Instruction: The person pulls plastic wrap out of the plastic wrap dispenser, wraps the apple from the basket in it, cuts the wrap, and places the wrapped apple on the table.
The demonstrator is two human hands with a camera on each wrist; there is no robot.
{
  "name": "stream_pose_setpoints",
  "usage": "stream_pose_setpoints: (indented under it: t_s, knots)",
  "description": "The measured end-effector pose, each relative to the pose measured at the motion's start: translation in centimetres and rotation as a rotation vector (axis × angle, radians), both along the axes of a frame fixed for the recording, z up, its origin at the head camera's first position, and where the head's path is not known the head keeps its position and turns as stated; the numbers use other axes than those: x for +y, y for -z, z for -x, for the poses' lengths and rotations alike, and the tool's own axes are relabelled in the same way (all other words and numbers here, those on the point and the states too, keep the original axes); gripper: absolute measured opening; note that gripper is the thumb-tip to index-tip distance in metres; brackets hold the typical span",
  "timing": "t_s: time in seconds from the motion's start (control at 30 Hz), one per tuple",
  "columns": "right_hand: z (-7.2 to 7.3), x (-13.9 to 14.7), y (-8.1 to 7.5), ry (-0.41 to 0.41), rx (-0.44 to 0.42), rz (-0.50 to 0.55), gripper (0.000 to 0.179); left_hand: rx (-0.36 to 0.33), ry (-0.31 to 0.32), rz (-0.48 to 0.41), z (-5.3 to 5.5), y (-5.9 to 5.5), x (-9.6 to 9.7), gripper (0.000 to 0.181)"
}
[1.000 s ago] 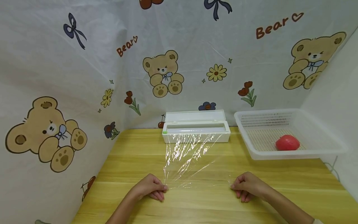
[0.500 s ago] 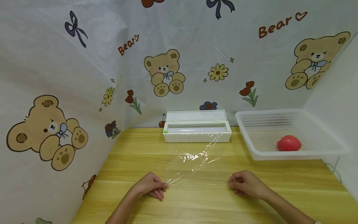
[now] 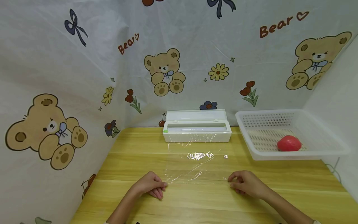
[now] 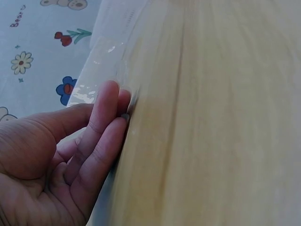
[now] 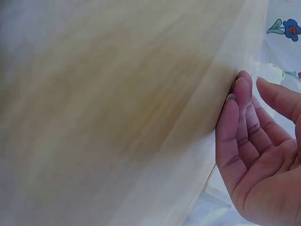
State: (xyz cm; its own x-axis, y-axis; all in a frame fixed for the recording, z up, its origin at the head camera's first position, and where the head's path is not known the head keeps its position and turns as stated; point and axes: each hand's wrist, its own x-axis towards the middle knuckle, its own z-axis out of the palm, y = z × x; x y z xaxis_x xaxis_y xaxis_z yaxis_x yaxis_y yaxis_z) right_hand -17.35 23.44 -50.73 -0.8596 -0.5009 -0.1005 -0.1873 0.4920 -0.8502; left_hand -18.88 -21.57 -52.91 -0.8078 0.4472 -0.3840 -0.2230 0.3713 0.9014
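A sheet of clear plastic wrap (image 3: pixel 195 168) stretches over the wooden table from the white cling film dispenser (image 3: pixel 197 137), whose lid stands raised with a roll inside. My left hand (image 3: pixel 151 185) pinches the wrap's near left corner between thumb and finger. In the left wrist view, shiny film (image 4: pixel 87 80) runs away from the left fingertips. Just beyond the wrap's near right corner, my right hand (image 3: pixel 244 183) rests low at the table. The right wrist view shows a gap between its thumb and bent fingers (image 5: pixel 242 94), with nothing seen between them.
A white plastic basket (image 3: pixel 291 155) stands at the right of the table (image 3: pixel 195 208), holding a round red object (image 3: pixel 289 143). Behind the dispenser hangs a bear-printed cloth (image 3: pixel 195 77). A thin cord (image 3: pixel 334 169) lies past the table's right edge.
My right thumb and finger have parted at the wrap's near right corner. The wrap's creases and shine have shifted and softened. My left hand has kept its pinch and barely moved.
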Motion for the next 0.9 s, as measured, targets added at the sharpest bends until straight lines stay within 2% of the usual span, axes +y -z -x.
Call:
stream_pose_setpoints:
  t_s: [0.23, 0.37, 0.5, 0.67, 0.77, 0.9]
  knots:
    - [-0.2, 0.3, -0.6, 0.014, 0.012, 0.008, 0.013, 0.025, 0.055, -0.018, 0.3, -1.1, 0.1, 0.036]
    - [-0.4, 0.5, -1.7, 0.018, 0.043, 0.026, 0.013, 0.100, 0.092, -0.025, 1.0, -2.4, 0.3, 0.036]
    - [-0.5, 0.8, -2.9, 0.012, 0.063, 0.033, 0.017, 0.165, 0.093, -0.022, 1.7, -3.7, 0.9, 0.033]
    - [-0.7, 1.3, -4.6, 0.006, 0.069, 0.069, 0.022, 0.228, 0.064, -0.016, 2.3, -4.8, 2.0, 0.035]
    - [-0.8, 1.8, -5.8, 0.014, 0.075, 0.101, 0.023, 0.270, 0.042, 0.001, 2.4, -4.8, 2.3, 0.029]
    - [-0.7, 2.9, -7.4, 0.037, 0.135, 0.125, 0.020, 0.310, 0.011, 0.030, 2.3, -3.9, 2.2, 0.026]
